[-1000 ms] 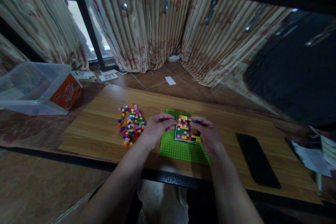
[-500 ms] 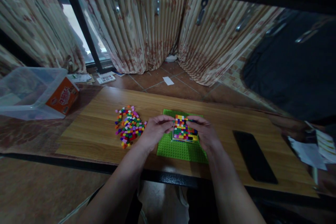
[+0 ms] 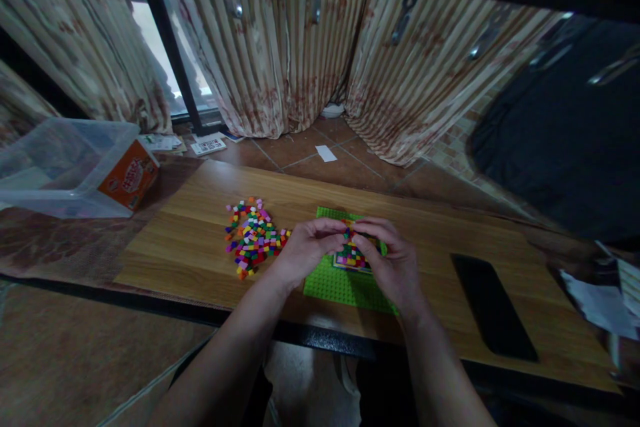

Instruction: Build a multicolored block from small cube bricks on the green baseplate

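A multicoloured block of small toy bricks [image 3: 351, 256] rests on a green studded baseplate [image 3: 345, 288], partly covered by both hands. My left hand [image 3: 306, 248] reaches in from the left, thumb and forefinger pinched at the block's upper part. From the other side my right hand [image 3: 395, 259] meets it, its fingers bent over the block and its thumb close to the left fingertips. Whatever the fingertips pinch is too small to make out. To the left of my left hand lies a loose pile of small coloured bricks [image 3: 253, 240].
A black flat slab [image 3: 494, 307] lies on the wooden board [image 3: 170, 233] to the right. At the far left stands a clear plastic box [image 3: 65, 203] with an orange label. Papers [image 3: 597, 300] lie at the right edge, and striped curtains [image 3: 300, 73] hang behind.
My hands have come together over the block, the right one moving left across its top, so less of the block shows. The whole view has shifted slightly.
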A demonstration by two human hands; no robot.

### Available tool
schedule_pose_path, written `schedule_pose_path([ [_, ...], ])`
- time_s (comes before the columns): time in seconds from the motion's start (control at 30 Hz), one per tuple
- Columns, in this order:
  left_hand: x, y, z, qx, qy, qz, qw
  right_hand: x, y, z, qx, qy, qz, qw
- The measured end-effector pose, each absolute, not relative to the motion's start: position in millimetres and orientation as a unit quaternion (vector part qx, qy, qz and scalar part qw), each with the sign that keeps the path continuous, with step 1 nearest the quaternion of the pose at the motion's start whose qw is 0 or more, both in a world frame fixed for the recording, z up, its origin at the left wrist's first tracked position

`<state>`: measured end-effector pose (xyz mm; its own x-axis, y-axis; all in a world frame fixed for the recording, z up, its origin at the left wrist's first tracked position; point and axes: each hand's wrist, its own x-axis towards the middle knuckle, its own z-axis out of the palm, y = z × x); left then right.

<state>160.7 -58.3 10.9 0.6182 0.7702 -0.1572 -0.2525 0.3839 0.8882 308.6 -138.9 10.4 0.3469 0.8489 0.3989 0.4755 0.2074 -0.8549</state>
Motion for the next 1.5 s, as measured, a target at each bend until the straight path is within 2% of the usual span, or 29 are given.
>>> schedule_pose_path([
  [0.1, 161, -58, 9, 0.445, 0.265, 0.32, 0.793, 306, -140, 10, -0.599, -0.576, 0.167, 0.53],
  [0.37, 162, -62, 11, 0.453, 0.253, 0.312, 0.796, 308, -141, 12, -0.6, -0.566, 0.17, 0.539],
  [0.57, 162, -58, 13, 0.451, 0.324, 0.344, 0.757, 338, -145, 9, -0.651, -0.512, 0.123, 0.546],
  [0.7, 162, -54, 8, 0.458, 0.383, 0.365, 0.715, 347, -146, 1, -0.676, -0.512, 0.127, 0.515],
  [0.87, 164, -56, 5, 0.485, 0.371, 0.342, 0.714, 344, -139, -10, -0.694, -0.522, 0.125, 0.481],
  [1.17, 164, -55, 4, 0.514, 0.355, 0.333, 0.706, 343, -132, -14, -0.687, -0.485, 0.142, 0.522],
  [1.5, 163, -56, 2, 0.52, 0.358, 0.324, 0.705, 339, -128, -10, -0.685, -0.365, 0.307, 0.551],
])
